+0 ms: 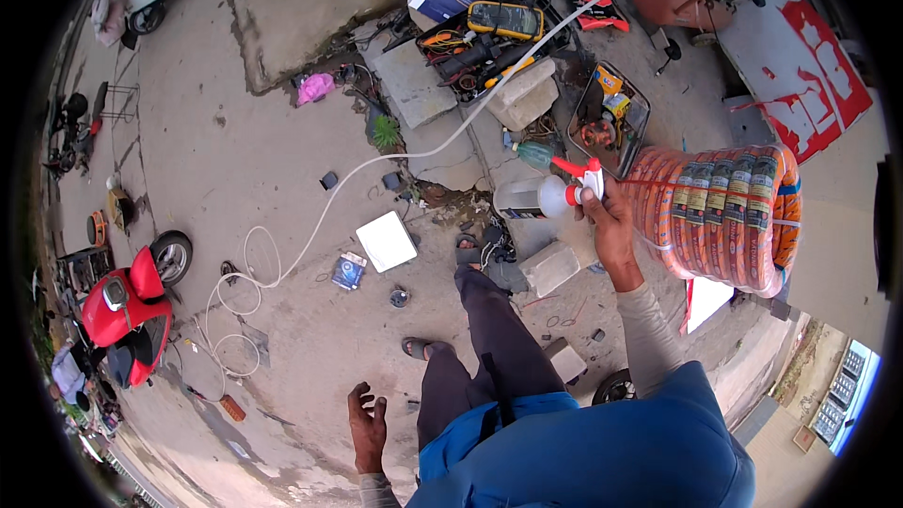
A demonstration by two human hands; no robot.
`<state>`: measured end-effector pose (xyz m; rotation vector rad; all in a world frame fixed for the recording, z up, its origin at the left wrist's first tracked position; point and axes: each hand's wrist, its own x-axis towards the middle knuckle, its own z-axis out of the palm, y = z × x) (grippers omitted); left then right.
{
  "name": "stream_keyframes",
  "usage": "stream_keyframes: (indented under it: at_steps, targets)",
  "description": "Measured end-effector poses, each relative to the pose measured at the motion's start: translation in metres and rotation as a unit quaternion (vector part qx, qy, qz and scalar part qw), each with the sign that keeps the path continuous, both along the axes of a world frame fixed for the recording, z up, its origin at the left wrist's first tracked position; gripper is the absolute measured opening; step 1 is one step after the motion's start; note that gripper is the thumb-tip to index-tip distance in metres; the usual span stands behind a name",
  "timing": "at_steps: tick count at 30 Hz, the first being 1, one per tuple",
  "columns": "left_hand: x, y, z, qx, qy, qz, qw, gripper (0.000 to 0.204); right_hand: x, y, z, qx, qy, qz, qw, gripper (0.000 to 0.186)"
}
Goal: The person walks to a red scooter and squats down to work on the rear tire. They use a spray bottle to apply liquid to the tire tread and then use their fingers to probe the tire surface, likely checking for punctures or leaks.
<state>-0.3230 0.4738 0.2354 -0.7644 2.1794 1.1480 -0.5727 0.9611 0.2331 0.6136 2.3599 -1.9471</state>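
My right hand [609, 226] is closed round the neck of a spray bottle [529, 198] with a red and white trigger head. The bottle is clear and lies tilted to the left in the air. Right beside that hand sits a wrapped coil of orange hose [707, 212]. At the lower middle, my left hand [368, 423] hangs free beside my leg, fingers apart and holding nothing. A second, greenish bottle [533, 152] lies just beyond the spray bottle.
A toolbox [480, 52] with a yellow multimeter [506, 20] stands ahead, beside a metal tray [628, 136]. A white hose [404, 154] crosses the ground from a red compressor [658, 0]. Concrete blocks [548, 269] and a white square panel [386, 242] lie around my feet. Left stands a red scooter [132, 315].
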Motion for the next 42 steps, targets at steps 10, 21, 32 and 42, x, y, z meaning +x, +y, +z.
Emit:
stream_keyframes:
  at_steps: [10, 21, 32, 42]
  targets:
    - [-0.027, -0.047, 0.115, -0.222, 0.457, -0.088, 0.857, 0.109, 0.084, -0.323, 0.129, -0.291, -0.004, 0.357, 0.887, 0.04]
    - [0.218, -0.13, 0.132, 0.128, 0.316, 0.243, 0.908, 0.088, 0.289, -0.545, 0.121, -0.412, -0.102, 0.557, 0.714, 0.087]
    - [0.26, -0.237, 0.113, -0.032, 0.352, 0.3, 0.886, 0.092, 0.317, -0.684, 0.153, -0.177, -0.025, 0.714, 0.677, 0.032]
    - [0.395, -0.393, 0.016, 0.009, 0.337, 0.539, 0.772, 0.072, 0.41, -0.912, 0.133, -0.163, 0.21, 0.796, 0.544, 0.07]
